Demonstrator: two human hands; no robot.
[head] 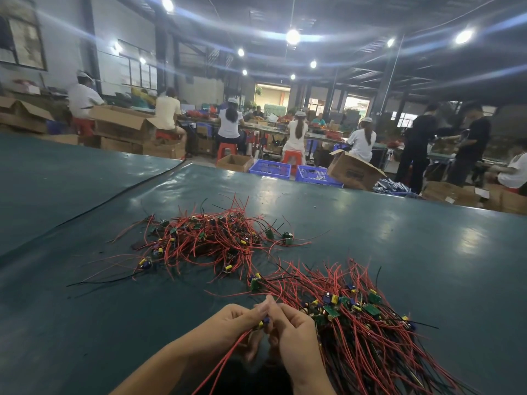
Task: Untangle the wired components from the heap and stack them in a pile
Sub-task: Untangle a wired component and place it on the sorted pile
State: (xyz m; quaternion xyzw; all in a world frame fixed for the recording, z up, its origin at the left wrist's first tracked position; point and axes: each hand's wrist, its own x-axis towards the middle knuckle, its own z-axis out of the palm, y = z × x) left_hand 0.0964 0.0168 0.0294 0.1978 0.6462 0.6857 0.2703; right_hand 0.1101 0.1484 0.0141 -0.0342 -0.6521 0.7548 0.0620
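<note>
At six o'clock: left hand and right hand pinched one wired component, seemingly light, wires floppy; body likely the best hold.

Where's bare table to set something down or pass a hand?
Bare table: near left, between the left hand and the tangled heap; also far right, beyond the sorted pile. Crowded: the strip between heap and pile, crossed by loose wires, and right of the right hand. Both hands pinch one wired component.
</note>
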